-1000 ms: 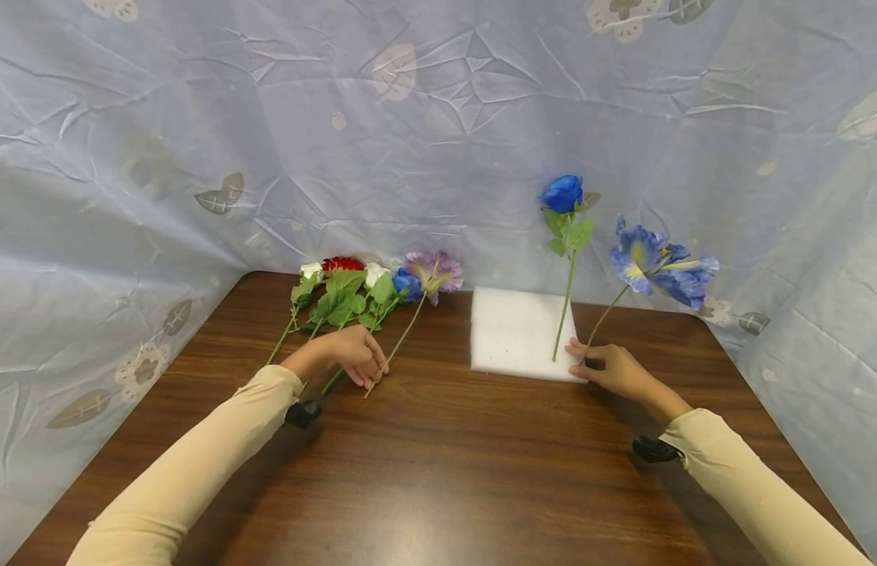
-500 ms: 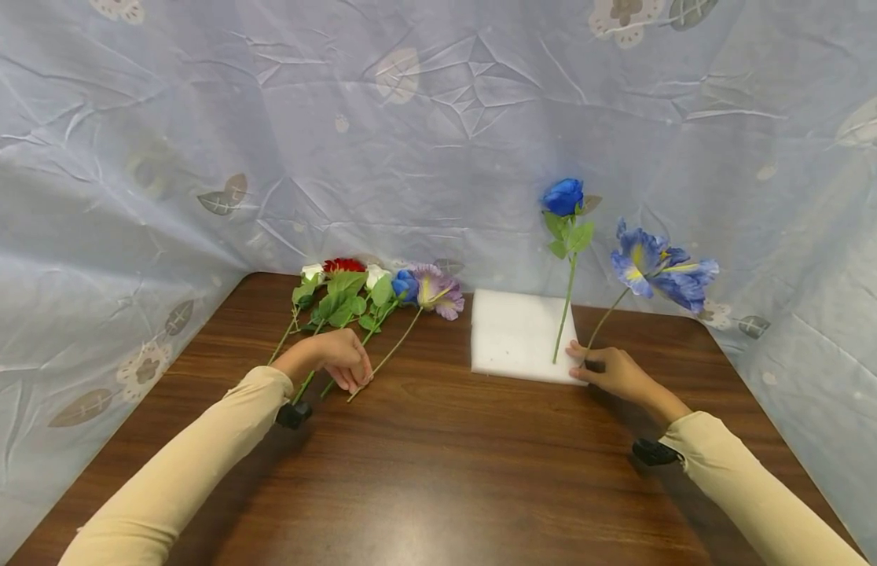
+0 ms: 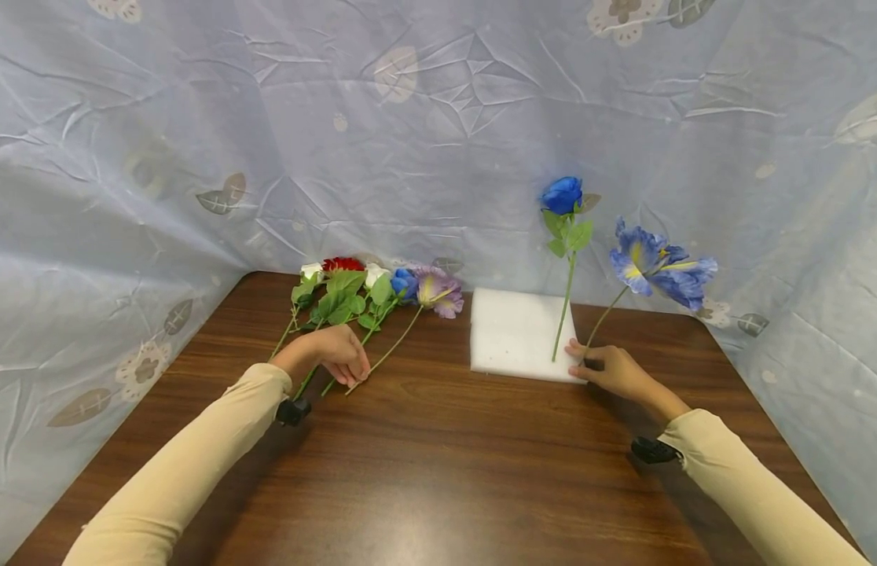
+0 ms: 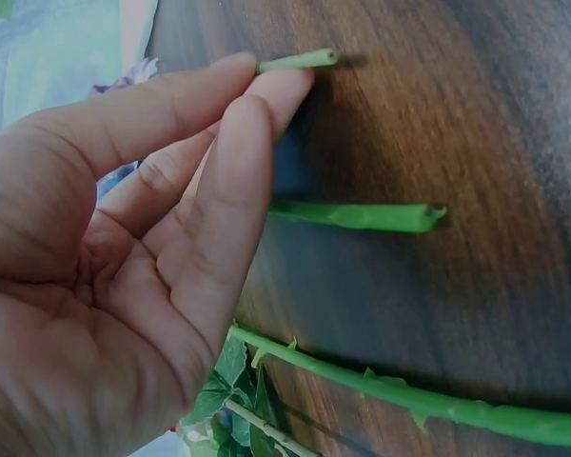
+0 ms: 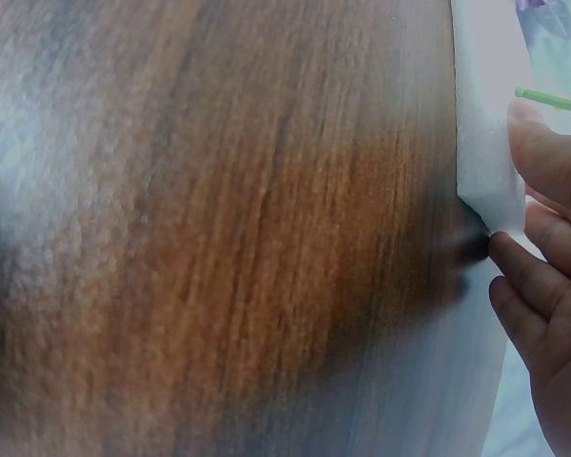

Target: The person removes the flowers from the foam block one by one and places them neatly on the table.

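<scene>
On the left, my left hand [image 3: 341, 355] pinches the lower stem of a purple flower [image 3: 442, 292] between thumb and fingertips; the cut stem end [image 4: 309, 60] sticks out past them in the left wrist view. The flower leans low over the table. My right hand [image 3: 614, 369] grips the right front corner of a white foam block [image 3: 519, 334], thumb on top and fingers at the side. A blue rose [image 3: 562, 195] stands upright from the foam. Beside it a blue iris [image 3: 661, 263] leans right, its stem base hidden by the right hand.
Several flowers lie at the back left: a red bloom [image 3: 343, 265], white roses [image 3: 376, 273] and a blue one [image 3: 405, 284], their green stems pointing toward me. A patterned cloth [image 3: 438, 157] hangs behind the brown wooden table [image 3: 438, 456].
The left hand has shifted slightly left and toward me with the purple flower's stem, and the bloom has dropped lower. The right hand, foam, rose and iris stay in place.
</scene>
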